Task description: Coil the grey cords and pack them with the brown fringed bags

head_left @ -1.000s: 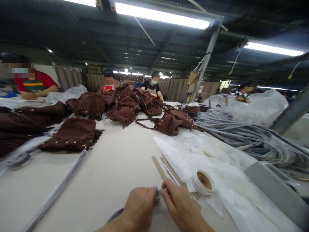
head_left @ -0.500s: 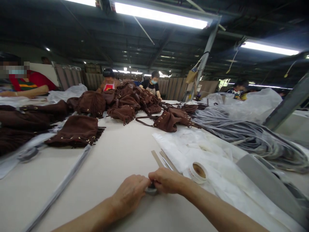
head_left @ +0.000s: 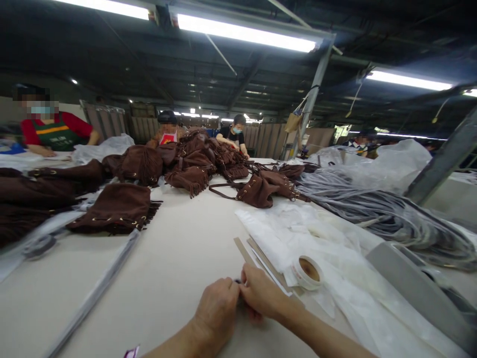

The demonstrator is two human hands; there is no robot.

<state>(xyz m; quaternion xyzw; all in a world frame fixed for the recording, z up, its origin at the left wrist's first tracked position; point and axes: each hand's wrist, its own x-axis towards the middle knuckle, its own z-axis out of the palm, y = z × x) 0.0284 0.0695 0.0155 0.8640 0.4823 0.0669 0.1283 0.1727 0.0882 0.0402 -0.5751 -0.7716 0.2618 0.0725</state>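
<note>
My left hand (head_left: pixel 218 306) and my right hand (head_left: pixel 261 293) meet low over the pale table, fingers closed and fingertips together. A small dark piece (head_left: pixel 237 282) peeks out between them; the fingers cover most of it, so its kind does not show. Just right of my right hand lies a roll of tape (head_left: pixel 308 272) with a brown core. Flat beige strips (head_left: pixel 244 251) and a thin white strip (head_left: pixel 274 273) rest on the table beyond my fingertips.
Brown fringed bags (head_left: pixel 115 206) lie on the left, with more heaped (head_left: pixel 201 154) at the back. A long grey plastic-wrapped strip (head_left: pixel 97 288) runs along the left. White sheeting (head_left: pixel 335 248), bundled grey cords (head_left: pixel 357 199) and a grey dispenser (head_left: pixel 406 283) occupy the right. Co-workers (head_left: pixel 55 124) stand around the table.
Both hands have shifted slightly right and stay together. The grey rounded part seen beneath them before is now hidden. A co-worker at the left has straightened up.
</note>
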